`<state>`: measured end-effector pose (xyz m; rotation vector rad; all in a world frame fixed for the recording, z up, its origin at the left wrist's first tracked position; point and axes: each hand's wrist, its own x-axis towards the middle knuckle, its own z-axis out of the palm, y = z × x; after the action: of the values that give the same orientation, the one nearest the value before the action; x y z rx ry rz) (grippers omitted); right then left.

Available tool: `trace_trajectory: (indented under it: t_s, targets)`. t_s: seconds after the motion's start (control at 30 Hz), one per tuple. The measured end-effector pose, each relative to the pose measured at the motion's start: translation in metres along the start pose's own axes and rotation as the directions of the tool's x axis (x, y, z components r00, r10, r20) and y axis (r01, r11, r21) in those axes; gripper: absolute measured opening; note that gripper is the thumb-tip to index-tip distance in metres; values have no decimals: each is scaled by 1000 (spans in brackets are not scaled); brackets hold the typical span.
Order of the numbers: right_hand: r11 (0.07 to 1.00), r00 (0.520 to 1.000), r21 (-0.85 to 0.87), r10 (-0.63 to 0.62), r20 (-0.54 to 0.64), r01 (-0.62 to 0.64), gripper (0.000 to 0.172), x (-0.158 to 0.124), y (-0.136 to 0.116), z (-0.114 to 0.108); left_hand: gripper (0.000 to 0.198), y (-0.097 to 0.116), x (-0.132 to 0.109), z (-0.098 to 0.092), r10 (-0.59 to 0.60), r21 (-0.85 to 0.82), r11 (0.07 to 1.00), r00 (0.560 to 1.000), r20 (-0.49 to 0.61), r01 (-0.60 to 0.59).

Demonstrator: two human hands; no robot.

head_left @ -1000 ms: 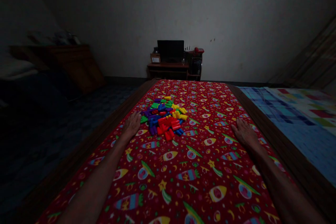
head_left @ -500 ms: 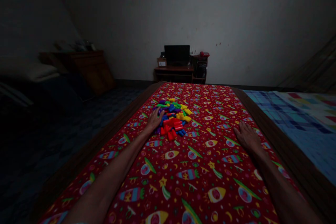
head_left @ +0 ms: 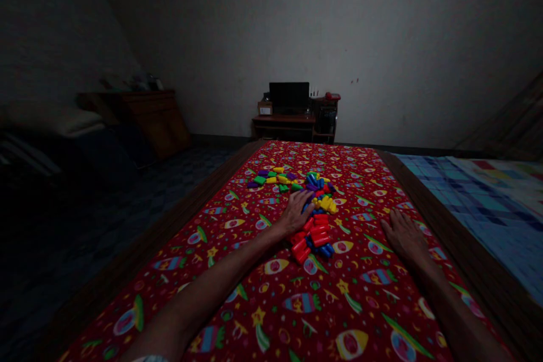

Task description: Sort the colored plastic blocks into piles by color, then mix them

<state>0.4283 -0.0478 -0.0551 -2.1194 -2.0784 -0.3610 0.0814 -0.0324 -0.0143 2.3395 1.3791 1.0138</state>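
Note:
My left hand [head_left: 294, 214] lies palm down against the left side of a pile of plastic toy pieces, its fingers spread over them. Red pieces [head_left: 319, 232] are heaped just right of and below its wrist. Yellow pieces [head_left: 326, 204] and blue pieces [head_left: 326, 250] sit in the same pile. What lies beneath the palm is hidden. Farther back and left, green pieces [head_left: 260, 180] are scattered with purple and yellow ones. My right hand [head_left: 406, 233] rests flat on the red printed cloth [head_left: 305, 302], fingers extended, apart from the pieces.
Brown edging [head_left: 458, 240] runs along the cloth's right side, with a blue checked sheet [head_left: 449, 192] beyond it. A monitor [head_left: 289, 96] stands on a desk [head_left: 284, 119] by the far wall. To the left is a wooden cabinet [head_left: 156, 119].
My left hand has moved right, and most of the pile has shifted right and nearer with it. Some green, purple and yellow pieces are now separate at the back left. My right hand stays flat.

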Motion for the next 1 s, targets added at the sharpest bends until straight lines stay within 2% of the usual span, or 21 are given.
trace_trajectory:
  t_s: [0.07,0.1,0.17,0.23,0.27,0.33,0.43,0.57,0.73,0.87,1.0]
  targets:
    - [1000,1000,8,-11,-15,11,63,0,2,2,52,-8,9,-6,75,9,997,997,-37,-74]
    - [1000,1000,14,-18,-23,19,63,0,2,4,51,-17,13,-13,66,22,998,995,-79,-65]
    - [999,999,29,-31,-40,32,61,-1,4,6,49,-41,22,-34,-65,43,996,976,-207,76]
    - [998,998,44,-39,-58,42,59,-1,4,8,46,-70,28,-58,-309,-3,945,889,-339,328]
    - [998,997,51,-43,-66,46,59,-1,4,8,47,-84,30,-69,-364,-22,924,861,-356,382]
    - [997,996,60,-41,-73,46,58,-1,5,10,47,-106,34,-85,-424,-50,900,838,-343,434]
    - [997,998,69,-44,-39,46,57,0,6,9,49,-123,45,-95,-435,-93,900,864,-254,426]
    - [994,996,67,-88,-6,89,56,0,9,6,52,-122,73,-87,-399,-198,905,912,-90,376]
    - [998,998,37,-52,-25,53,57,-3,6,6,60,-102,109,-61,-324,-338,880,942,88,334]
    - [1000,998,-23,-18,-55,17,61,-5,0,4,54,-75,120,-42,-194,-410,874,960,200,262]
    - [999,999,-39,-6,-36,5,64,-5,-6,-4,51,-49,121,-31,-45,-439,881,956,291,175]
